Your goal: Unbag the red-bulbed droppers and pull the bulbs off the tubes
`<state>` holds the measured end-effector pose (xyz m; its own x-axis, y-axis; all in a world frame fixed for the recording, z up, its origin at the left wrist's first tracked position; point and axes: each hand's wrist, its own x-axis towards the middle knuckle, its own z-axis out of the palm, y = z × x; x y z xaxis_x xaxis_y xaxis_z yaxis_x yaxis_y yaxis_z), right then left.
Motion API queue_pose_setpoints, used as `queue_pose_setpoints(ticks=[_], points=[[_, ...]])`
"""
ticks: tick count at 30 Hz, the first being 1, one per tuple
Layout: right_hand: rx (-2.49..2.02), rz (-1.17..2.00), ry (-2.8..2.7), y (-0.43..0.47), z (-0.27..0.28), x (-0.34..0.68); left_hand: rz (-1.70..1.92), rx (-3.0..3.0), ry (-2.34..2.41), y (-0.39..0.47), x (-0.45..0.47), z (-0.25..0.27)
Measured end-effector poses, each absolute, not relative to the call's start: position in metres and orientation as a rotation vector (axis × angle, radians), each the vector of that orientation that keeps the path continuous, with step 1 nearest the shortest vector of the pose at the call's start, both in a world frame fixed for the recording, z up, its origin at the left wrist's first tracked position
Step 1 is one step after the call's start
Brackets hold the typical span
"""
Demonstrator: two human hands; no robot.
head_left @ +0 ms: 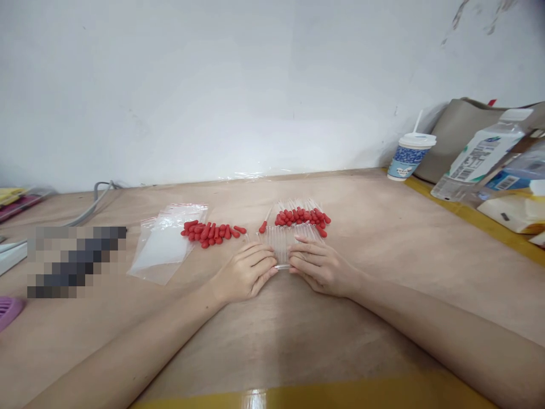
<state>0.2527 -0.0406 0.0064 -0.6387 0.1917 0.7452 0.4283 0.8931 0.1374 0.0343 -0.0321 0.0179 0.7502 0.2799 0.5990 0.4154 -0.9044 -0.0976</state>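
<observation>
A row of clear glass dropper tubes [281,241] lies side by side on the table, with one or more tubes lying crosswise at its near edge. My left hand [249,270] is closed at the left end of the row, its fingers curled together over the tubes. From the right, my right hand [321,264] grips the other end, also closed. Red rubber bulbs fitted on glass droppers [300,216] lie in a bunch just beyond the row. One separate red-bulbed dropper [263,226] rests left of that bunch. Loose red rubber bulbs [210,233] form a pile farther left.
Clear zip bags [164,250] lie under the pile's left side. A blurred-out dark object [79,264] and a grey cable [87,210] are at left. At right stand a paper cup with straw [411,156], a leaning plastic bottle [483,153] and a grey bag [443,133].
</observation>
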Motion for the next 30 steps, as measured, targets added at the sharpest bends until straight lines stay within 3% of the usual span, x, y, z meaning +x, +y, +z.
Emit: queue_pose_setpoints(ticks=[7,13,18,24,30], points=[[-0.47,-0.4,-2.244,-0.041,0.006,0.267,-0.94,-2.722,-0.577,-0.03,0.027,0.015],[-1.17,-0.534,-1.909,-0.028,0.003,0.288,-1.068,-2.538,-0.771,-0.02,0.016,0.017],[-1.431,-0.47,-1.856,-0.024,0.0,0.291,-1.133,-2.437,-1.143,-0.008,0.01,0.03],[-1.492,-0.427,-1.87,-0.027,0.001,0.287,-1.104,-2.302,-1.523,0.008,-0.015,0.044],[-1.434,-0.409,-1.956,-0.029,-0.001,0.283,-0.935,-2.301,-1.547,0.016,-0.023,0.038]])
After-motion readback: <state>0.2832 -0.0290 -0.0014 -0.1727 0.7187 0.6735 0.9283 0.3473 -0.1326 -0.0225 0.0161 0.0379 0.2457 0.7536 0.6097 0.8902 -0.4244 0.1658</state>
